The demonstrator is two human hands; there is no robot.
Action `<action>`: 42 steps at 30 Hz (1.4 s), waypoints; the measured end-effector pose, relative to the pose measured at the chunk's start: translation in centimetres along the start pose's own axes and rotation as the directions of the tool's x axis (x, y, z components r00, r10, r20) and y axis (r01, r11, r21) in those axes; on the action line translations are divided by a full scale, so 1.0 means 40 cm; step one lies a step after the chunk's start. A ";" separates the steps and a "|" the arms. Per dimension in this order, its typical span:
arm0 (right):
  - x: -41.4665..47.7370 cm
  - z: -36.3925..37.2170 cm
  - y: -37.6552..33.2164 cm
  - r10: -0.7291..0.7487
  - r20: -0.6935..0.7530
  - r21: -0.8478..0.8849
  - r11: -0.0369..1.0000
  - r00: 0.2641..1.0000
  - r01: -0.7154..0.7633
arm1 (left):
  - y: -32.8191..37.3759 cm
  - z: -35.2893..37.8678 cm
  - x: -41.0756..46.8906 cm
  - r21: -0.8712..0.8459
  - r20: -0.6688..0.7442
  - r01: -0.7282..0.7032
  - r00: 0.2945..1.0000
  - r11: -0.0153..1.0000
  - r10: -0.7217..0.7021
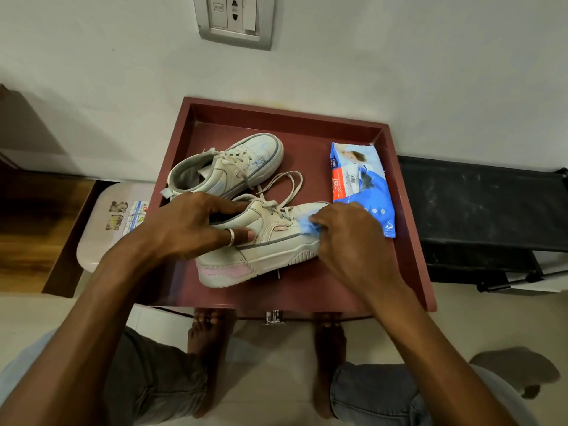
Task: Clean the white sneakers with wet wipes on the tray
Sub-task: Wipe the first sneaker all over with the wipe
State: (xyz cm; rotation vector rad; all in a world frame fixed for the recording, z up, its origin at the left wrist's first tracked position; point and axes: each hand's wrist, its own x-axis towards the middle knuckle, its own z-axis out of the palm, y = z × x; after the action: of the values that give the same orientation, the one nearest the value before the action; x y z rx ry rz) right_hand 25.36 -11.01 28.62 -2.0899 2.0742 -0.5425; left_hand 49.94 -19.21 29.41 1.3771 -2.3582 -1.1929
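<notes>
Two white sneakers lie in a dark red tray (pixel 408 235). The near sneaker (pixel 264 253) sits toe to the right, with a pink patch at its heel. My left hand (pixel 190 226) grips it around the collar, thumb on its side. My right hand (pixel 347 238) pinches a crumpled wet wipe (pixel 307 226) against the toe area of that sneaker. The far sneaker (pixel 227 167) rests behind, toe pointing up-right, untouched. A blue pack of wet wipes (pixel 359 186) lies in the tray to the right.
The tray sits on a small stand against a white wall with a socket plate (pixel 236 20). A pale stool (pixel 113 222) stands to the left, a black rack (pixel 482 210) to the right. My bare feet (pixel 209 336) are under the tray's front edge.
</notes>
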 end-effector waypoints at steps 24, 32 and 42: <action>0.048 0.004 0.029 -0.057 0.183 -0.016 0.998 0.982 0.061 | -0.004 -0.001 0.002 0.050 0.058 -0.032 0.998 0.998 0.029; 0.060 0.030 0.026 -0.136 0.123 0.018 0.991 0.983 0.134 | -0.021 0.003 0.005 0.051 0.040 -0.045 0.998 0.998 0.043; 0.055 0.022 0.052 -0.086 0.000 -0.029 0.996 0.996 0.086 | -0.013 0.004 0.005 0.037 0.022 -0.041 0.999 0.998 0.041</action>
State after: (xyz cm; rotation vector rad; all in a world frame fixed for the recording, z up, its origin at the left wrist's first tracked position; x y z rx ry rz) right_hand 23.69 -13.41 27.40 -2.2042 2.0122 -0.5282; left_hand 50.10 -19.43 28.89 1.3271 -2.4235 -1.1639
